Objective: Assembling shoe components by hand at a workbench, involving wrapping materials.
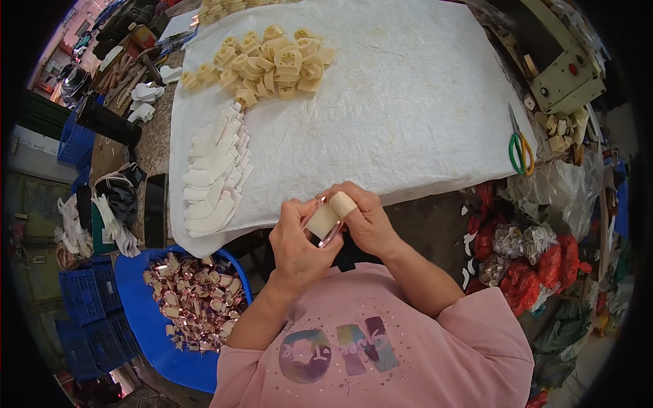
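Note:
Close in front of my chest, both hands hold one small piece with a shiny rose-gold edge and a cream inner face (322, 222). My left hand (298, 245) is closed around its rose-gold side. The fingers of my right hand (371, 224) pinch its pale, rounded cream end. What lies behind my fingers is hidden. Beyond my hands, white curved strips (213, 173) lie overlapped in a column on the white sheet (394, 109). Farther back sits a heap of cream hollow plastic parts (279, 62). Many rose-gold and cream pieces (197, 299) fill a blue tub (136, 289) at the lower left.
Scissors (520, 146) with green and orange handles lie at the sheet's right edge. A beige machine (571, 78) with a red button stands at the far right. Red and clear plastic bags (554, 265) are piled below it. Blue crates (88, 299) stand left of the tub.

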A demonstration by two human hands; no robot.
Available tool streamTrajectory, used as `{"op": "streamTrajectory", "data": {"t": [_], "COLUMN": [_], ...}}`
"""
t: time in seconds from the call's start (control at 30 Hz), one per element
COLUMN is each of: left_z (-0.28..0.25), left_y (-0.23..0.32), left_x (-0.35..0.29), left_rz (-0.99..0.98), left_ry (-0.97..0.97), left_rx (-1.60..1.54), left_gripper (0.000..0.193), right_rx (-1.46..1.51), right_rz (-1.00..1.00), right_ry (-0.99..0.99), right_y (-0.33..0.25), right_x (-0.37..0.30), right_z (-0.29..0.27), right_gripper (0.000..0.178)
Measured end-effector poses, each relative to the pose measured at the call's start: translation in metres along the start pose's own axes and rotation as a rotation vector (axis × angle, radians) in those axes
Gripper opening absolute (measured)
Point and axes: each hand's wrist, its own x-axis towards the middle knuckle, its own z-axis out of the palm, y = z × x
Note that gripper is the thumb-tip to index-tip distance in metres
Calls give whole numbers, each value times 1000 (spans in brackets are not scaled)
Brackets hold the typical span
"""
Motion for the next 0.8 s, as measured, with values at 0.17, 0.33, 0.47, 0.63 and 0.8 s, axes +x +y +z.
{"op": "streamTrajectory", "data": {"t": [0.17, 0.33, 0.47, 0.63, 0.8], "left_z": [6, 10, 2, -20, -75], "left_y": [-10, -15, -22, -44, -76], "left_x": [2, 2, 4, 4, -24], "left_rz": [-21, -26, -8, -90, -335], "left_ry": [113, 261, 263, 227, 413], "left_rx": [19, 75, 166, -17, 45], "left_gripper": [44, 46, 46, 44, 40], "right_rx": [550, 794, -8, 51, -210], "right_rz": [276, 272, 107, 160, -26], "right_ry": [8, -57, -16, -80, -264], "right_y": [0, 11, 9, 6, 10], "right_x": [7, 10, 16, 33, 70], "right_z": [9, 15, 24, 31, 33], "right_gripper": [24, 27, 29, 30, 29]}}
